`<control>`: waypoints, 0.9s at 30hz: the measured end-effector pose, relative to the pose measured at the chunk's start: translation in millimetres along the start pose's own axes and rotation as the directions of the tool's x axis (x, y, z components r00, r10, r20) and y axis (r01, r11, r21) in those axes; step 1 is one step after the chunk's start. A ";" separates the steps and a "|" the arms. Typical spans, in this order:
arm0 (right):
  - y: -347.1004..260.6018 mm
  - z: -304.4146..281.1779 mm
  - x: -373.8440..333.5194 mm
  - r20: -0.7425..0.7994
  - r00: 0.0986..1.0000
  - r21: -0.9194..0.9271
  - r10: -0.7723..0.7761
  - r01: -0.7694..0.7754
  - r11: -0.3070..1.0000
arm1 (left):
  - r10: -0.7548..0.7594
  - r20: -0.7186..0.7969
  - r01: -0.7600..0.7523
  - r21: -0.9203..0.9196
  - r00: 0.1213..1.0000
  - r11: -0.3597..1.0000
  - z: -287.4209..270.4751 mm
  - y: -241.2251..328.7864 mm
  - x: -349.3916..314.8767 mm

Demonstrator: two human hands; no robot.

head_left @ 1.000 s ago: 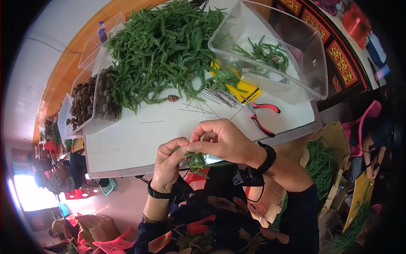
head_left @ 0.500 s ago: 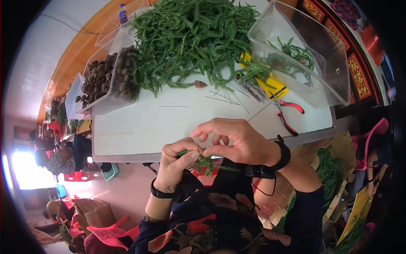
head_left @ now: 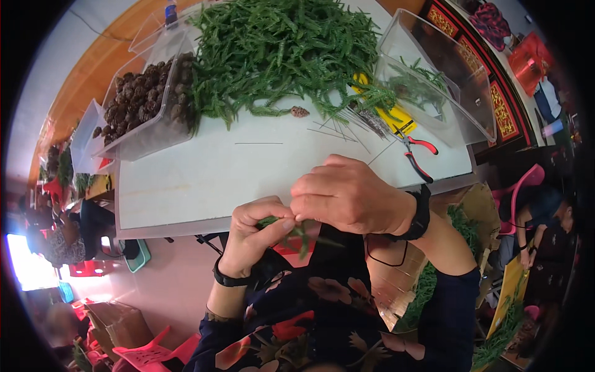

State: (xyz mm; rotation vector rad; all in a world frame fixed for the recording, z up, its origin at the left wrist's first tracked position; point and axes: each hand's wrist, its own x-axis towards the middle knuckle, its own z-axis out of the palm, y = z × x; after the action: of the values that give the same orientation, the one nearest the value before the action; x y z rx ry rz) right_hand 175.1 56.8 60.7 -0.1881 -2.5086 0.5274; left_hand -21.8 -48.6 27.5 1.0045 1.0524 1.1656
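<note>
A big white table [head_left: 186, 192] stands in front of the person, with a pile of green branches [head_left: 285, 49] at its far side. A clear box [head_left: 477, 130] sits to the right, and a box [head_left: 145, 139] full of brown cones [head_left: 133, 96] sits to the left. The right hand [head_left: 350, 195] has its fingers bent in close; their tips are mostly hidden, so I cannot tell what they pinch. The left hand [head_left: 257, 234] has its thumb pressed against the pointing finger, with a green twig [head_left: 303, 240] between them. The twig is just past the table's near edge, between the two hands. I think a firm left pinch, close to the right fingertips, works best, so the twig does not twist. Small, soft moves should spare the needles. Red-handled pliers [head_left: 408, 142], one loose cone [head_left: 300, 111] and a thin wire [head_left: 258, 143] lie on the table.
</note>
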 end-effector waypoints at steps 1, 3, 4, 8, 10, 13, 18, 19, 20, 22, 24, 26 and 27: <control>-2.6 1.3 0.9 0.068 0.997 -0.051 0.048 -0.044 0.998 | 0.002 -0.003 -0.002 -0.007 1.000 1.000 0.6 0.3 -0.3; -3.4 5.1 3.9 0.140 0.986 -0.102 0.086 -0.072 0.992 | 0.207 0.000 -0.193 0.364 0.978 0.911 0.7 0.4 -1.4; -1.7 7.7 3.1 0.138 0.979 -0.046 0.150 -0.145 0.988 | 0.300 0.029 -0.269 0.532 0.953 0.803 0.2 0.1 -2.4; 4.2 12.4 -1.4 0.072 0.970 0.057 0.232 -0.237 0.970 | 0.053 -0.099 -0.043 0.106 0.994 0.993 -2.0 -3.2 -8.7; 6.7 13.7 -3.1 -0.087 0.985 0.035 0.147 -0.144 0.989 | 0.043 -0.092 -0.040 0.034 0.995 0.999 -5.2 -8.8 -8.4; 8.1 26.0 -5.5 -0.175 0.984 -0.108 -0.019 0.000 0.994 | 0.020 -0.058 -0.027 -0.110 0.998 0.994 -9.0 -17.4 -7.0; 6.5 18.9 -8.0 -0.169 0.970 -0.262 -0.172 0.124 0.957 | -0.034 0.002 0.034 -0.240 0.999 0.970 -9.3 -23.2 -6.9; 6.3 17.8 -7.4 -0.169 0.971 -0.263 -0.171 0.123 0.957 | -0.029 0.009 0.030 -0.252 1.000 0.967 -9.0 -23.9 -6.6; 6.1 16.8 -6.8 -0.154 0.972 -0.265 -0.176 0.131 0.955 | -0.024 0.015 0.027 -0.263 1.000 0.964 -8.9 -24.2 -6.3; 5.0 15.5 -5.7 -0.126 0.975 -0.267 -0.185 0.147 0.953 | -0.018 0.015 0.021 -0.251 1.000 0.968 -9.2 -23.4 -6.3; 2.5 15.5 -3.9 -0.120 0.975 -0.281 -0.189 0.150 0.948 | -0.006 0.009 0.008 -0.225 1.000 0.974 -9.6 -21.9 -7.1; -0.1 16.0 -1.8 -0.106 0.974 -0.308 -0.200 0.159 0.938 | -0.012 -0.002 0.011 -0.173 1.000 0.985 -9.3 -19.0 -8.7; -1.7 15.2 -1.6 -0.105 0.975 -0.308 -0.198 0.157 0.938 | -0.015 -0.009 0.014 -0.123 1.000 0.992 -8.6 -17.5 -9.1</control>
State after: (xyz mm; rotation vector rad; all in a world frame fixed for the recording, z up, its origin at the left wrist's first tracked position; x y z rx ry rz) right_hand 168.0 49.9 49.0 -0.1041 -2.4301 0.0573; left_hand -27.3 -59.2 9.7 0.8937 0.9818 1.2101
